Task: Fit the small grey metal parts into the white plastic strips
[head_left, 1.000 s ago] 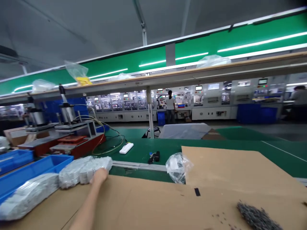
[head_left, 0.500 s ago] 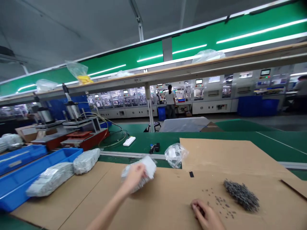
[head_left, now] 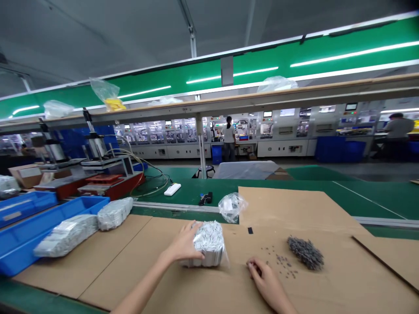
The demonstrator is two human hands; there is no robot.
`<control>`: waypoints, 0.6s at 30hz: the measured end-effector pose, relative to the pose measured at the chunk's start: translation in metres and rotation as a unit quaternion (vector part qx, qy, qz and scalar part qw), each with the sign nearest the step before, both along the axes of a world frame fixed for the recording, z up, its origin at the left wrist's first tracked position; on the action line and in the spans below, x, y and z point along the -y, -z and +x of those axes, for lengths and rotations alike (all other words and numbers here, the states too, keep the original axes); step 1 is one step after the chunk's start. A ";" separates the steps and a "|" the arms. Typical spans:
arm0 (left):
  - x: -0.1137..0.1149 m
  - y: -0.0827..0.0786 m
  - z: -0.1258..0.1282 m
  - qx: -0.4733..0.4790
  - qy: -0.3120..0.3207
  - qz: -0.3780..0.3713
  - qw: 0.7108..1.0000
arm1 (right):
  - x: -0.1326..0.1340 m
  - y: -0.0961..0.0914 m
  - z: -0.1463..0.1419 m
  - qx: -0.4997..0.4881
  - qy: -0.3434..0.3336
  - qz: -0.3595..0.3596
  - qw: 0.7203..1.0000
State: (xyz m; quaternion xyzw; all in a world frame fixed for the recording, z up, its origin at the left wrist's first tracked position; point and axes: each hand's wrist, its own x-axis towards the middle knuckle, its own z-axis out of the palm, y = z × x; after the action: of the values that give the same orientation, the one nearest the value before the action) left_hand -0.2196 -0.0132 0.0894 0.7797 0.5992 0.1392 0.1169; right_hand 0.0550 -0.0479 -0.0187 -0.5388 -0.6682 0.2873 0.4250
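My left hand grips the left side of a clear plastic bag of stacked white pieces, thumb in front and fingers over the top. The bag rests on the brown cardboard, its crinkled top facing up. To its right, my right hand lies on the cardboard with fingers curled together; what they hold, if anything, is hidden. Small dark loose bits are scattered just beyond that hand. Past them lies a heap of small dark grey parts.
On the left, two more wrapped bundles lie by blue bins and red-based presses. A crumpled clear bag, a black square and a white box lie ahead. A dark strip is at right. People stand in the background.
The bag in my left hand has turned from tilted to resting on the cardboard, a little to the right. My right hand stays curled near the loose bits. The view has shifted slightly.
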 end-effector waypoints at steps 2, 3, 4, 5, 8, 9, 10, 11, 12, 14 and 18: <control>0.003 0.013 0.005 0.026 0.012 0.038 0.999 | -0.002 0.002 -0.003 -0.021 0.003 0.008 1.000; 0.006 0.016 0.008 0.042 0.024 0.052 0.997 | -0.003 0.000 -0.006 -0.037 0.007 0.016 0.999; 0.008 0.018 0.012 0.059 0.042 0.054 0.996 | -0.005 -0.002 -0.010 -0.054 0.016 0.029 0.998; 0.010 0.017 0.015 0.076 0.061 0.049 0.994 | -0.007 -0.008 -0.016 -0.068 0.025 0.049 0.996; 0.010 0.009 0.019 0.109 0.111 0.017 0.988 | -0.015 -0.034 -0.040 -0.041 0.024 0.141 0.989; 0.009 0.005 0.019 0.110 0.117 0.014 0.987 | -0.018 -0.045 -0.048 -0.005 0.008 0.165 0.986; 0.006 0.003 0.017 0.103 0.119 0.018 0.987 | -0.021 -0.055 -0.057 0.044 -0.014 0.177 0.983; 0.003 0.001 0.014 0.090 0.117 0.029 0.989 | -0.024 -0.064 -0.064 0.108 -0.047 0.173 0.978; 0.000 0.000 0.010 0.075 0.111 0.041 0.990 | -0.027 -0.071 -0.070 0.162 -0.063 0.164 0.971; -0.005 0.001 0.003 0.050 0.099 0.056 0.992 | -0.032 -0.078 -0.076 0.247 -0.081 0.138 0.956; -0.013 0.006 -0.006 0.062 0.116 0.050 0.990 | -0.036 -0.077 -0.076 0.333 -0.106 0.103 0.931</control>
State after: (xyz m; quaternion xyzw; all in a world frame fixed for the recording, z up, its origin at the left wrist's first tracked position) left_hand -0.2260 -0.0004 0.0836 0.8387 0.4883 0.2026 0.1305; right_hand -0.0210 -0.0119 0.0579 -0.4834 -0.8502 0.0645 0.1982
